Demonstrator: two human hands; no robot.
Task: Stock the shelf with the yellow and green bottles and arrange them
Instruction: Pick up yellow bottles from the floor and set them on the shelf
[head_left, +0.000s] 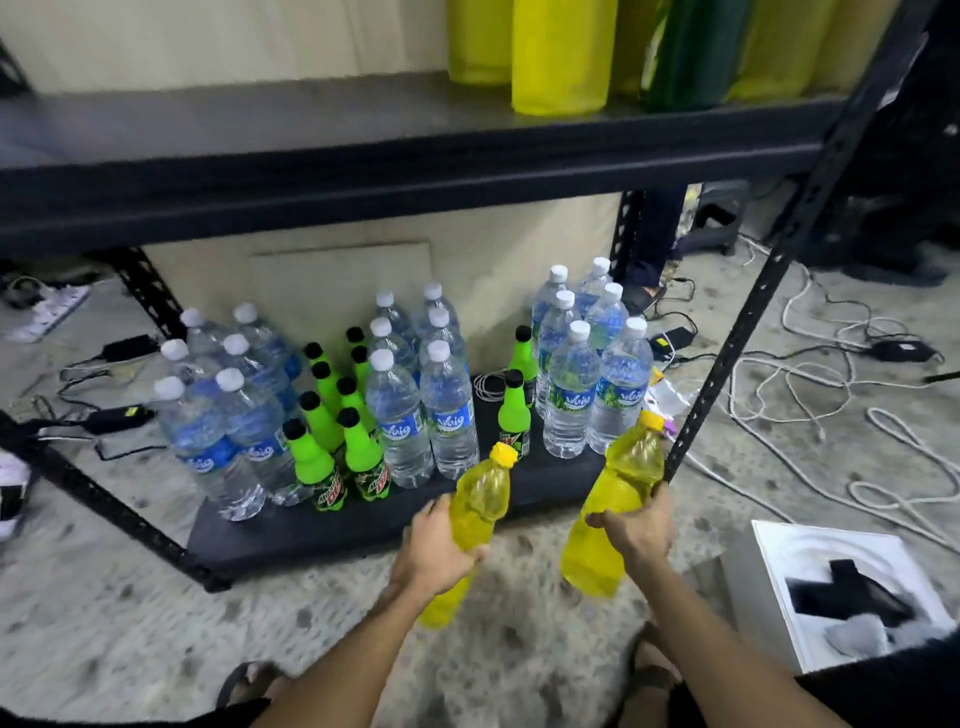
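Observation:
My left hand (435, 551) grips a yellow bottle (480, 499) around its middle, cap tilted up toward the shelf. My right hand (636, 525) holds a second yellow bottle (618, 499) the same way, just right of the first. Both bottles hang over the floor in front of the black bottom shelf (322, 530). On that shelf stand several small green bottles (358, 457) with black caps, and two more green bottles (514, 415) further right. The upper shelf (363, 156) carries large yellow bottles (561, 57) and a dark green one (691, 57) at its right end.
Clear water bottles (447, 415) with white caps stand in groups across the bottom shelf. A perforated black upright (769, 291) rises at the right. Cables and power adapters (810, 374) lie on the speckled floor. A white box (831, 592) sits at the lower right.

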